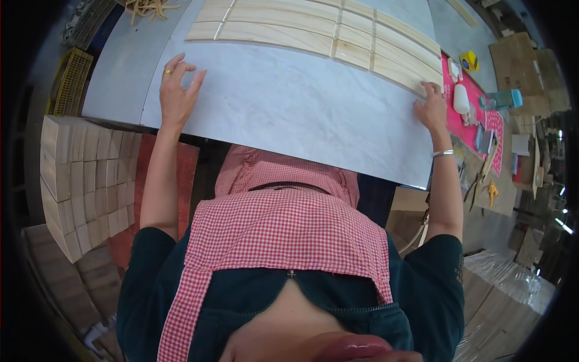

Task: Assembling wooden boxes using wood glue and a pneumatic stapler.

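Observation:
Several pale wooden boards (pixel 277 29) lie side by side across the far part of the white marbled table (pixel 271 96). Narrow bands or grooves, I cannot tell which, cross the boards at a few places. My left hand (pixel 179 93) is held over the table, left of and nearer than the boards' left end. Its fingers are curved and apart, with nothing in them. At the boards' right end, my right hand (pixel 432 110) has its fingertips at the near corner, thumb spread away; it appears to touch the board without gripping it.
A pink mat (pixel 449 81) at the right carries a white bottle (pixel 461 99). Beyond it are a yellow tape measure (pixel 469 60) and a teal-lidded clear jar (pixel 500 99). Stacked wooden blocks (pixel 90 175) stand left, below a yellow crate (pixel 70 81). Thin wood strips (pixel 148 7) lie far left.

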A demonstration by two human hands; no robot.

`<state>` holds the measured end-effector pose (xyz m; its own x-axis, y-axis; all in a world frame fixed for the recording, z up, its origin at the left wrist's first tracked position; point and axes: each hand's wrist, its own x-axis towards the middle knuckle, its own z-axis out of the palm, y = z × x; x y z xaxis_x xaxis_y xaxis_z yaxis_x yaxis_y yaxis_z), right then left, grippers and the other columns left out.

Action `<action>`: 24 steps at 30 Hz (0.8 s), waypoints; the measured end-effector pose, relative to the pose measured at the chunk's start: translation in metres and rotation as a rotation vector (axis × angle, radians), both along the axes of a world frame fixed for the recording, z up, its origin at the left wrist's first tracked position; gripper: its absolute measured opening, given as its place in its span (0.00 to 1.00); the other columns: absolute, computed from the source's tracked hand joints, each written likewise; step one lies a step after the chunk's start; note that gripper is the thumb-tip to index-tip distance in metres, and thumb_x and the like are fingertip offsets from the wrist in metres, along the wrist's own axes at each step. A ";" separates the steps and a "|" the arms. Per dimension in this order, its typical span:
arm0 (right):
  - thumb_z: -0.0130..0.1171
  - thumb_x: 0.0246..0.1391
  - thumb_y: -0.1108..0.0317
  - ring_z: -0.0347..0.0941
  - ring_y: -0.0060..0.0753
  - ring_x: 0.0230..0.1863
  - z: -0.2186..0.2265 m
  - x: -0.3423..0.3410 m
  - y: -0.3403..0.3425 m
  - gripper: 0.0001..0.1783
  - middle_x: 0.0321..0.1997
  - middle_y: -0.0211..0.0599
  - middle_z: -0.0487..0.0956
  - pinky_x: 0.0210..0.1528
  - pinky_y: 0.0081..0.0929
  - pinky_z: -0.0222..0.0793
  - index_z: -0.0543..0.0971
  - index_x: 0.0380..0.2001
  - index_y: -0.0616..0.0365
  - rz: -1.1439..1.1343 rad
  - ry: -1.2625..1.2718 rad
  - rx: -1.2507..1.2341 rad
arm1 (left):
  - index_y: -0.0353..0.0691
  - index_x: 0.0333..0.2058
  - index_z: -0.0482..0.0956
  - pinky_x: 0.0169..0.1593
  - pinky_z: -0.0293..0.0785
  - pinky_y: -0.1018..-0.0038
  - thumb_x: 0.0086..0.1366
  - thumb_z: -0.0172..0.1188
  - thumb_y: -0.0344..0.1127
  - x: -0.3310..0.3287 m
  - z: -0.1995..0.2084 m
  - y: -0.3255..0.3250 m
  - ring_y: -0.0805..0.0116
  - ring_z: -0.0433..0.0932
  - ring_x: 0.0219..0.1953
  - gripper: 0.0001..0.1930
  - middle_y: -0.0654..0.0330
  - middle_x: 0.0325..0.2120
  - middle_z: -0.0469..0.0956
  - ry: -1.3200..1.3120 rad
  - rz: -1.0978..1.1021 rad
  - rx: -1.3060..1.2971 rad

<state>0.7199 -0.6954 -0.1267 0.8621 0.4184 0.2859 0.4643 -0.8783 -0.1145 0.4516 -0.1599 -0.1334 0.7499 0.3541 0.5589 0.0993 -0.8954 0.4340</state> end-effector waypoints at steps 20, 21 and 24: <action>0.65 0.51 0.68 0.77 0.45 0.43 0.071 -0.009 -0.006 0.13 0.42 0.37 0.79 0.45 0.36 0.73 0.80 0.41 0.56 0.149 0.315 -0.316 | 0.39 0.48 0.79 0.55 0.72 0.62 0.61 0.55 0.26 0.105 0.024 0.084 0.53 0.74 0.54 0.16 0.59 0.54 0.77 0.474 -0.099 0.515; 0.65 0.51 0.68 0.77 0.45 0.41 0.077 -0.016 -0.007 0.11 0.40 0.37 0.79 0.43 0.36 0.73 0.80 0.39 0.56 0.124 0.290 -0.279 | 0.39 0.46 0.79 0.53 0.72 0.62 0.62 0.55 0.26 0.103 0.045 0.079 0.52 0.74 0.52 0.14 0.58 0.51 0.78 0.585 -0.116 0.509; 0.64 0.53 0.68 0.78 0.44 0.37 0.085 -0.028 -0.007 0.08 0.35 0.36 0.80 0.40 0.36 0.73 0.79 0.36 0.57 0.080 0.233 -0.208 | 0.37 0.43 0.79 0.49 0.73 0.61 0.63 0.54 0.27 0.088 0.071 0.067 0.52 0.75 0.47 0.10 0.58 0.45 0.80 0.805 -0.142 0.498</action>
